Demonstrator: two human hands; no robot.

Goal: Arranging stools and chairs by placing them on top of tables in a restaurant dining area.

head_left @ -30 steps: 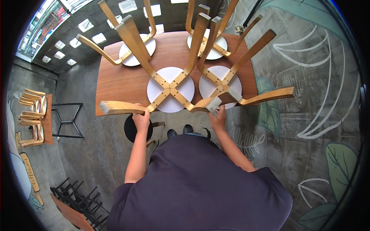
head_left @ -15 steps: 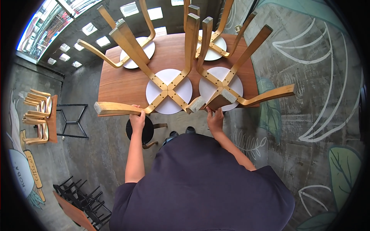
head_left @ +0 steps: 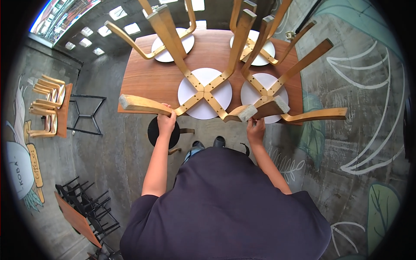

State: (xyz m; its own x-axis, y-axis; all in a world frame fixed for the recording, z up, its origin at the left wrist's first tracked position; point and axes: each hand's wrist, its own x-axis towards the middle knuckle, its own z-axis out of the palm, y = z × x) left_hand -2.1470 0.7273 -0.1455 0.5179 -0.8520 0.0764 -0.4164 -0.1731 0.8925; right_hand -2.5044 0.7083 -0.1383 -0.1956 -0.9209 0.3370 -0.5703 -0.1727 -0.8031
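An upturned stool (head_left: 194,81) with a round white seat and bent light-wood legs is at the near edge of the wooden table (head_left: 145,71). My left hand (head_left: 167,122) is closed around its near left leg. Beneath the near right leg my right hand (head_left: 256,131) grips it, the fingertips partly hidden by the wood. Close beside stands a second upturned stool (head_left: 249,96), its near leg overlapping the first one's in this view. Whether the held stool touches the tabletop, I cannot tell.
Two more upturned stools (head_left: 187,43) rest at the table's far side. A black round stool (head_left: 152,132) stands below the near edge by my left arm. Stools lie on another table (head_left: 68,104) at far left; black chairs (head_left: 89,203) stand behind left. A painted wall (head_left: 342,108) is right.
The whole view has shifted and turned slightly, so table and stools appear farther right and higher. Both hands keep their places on the stool's legs.
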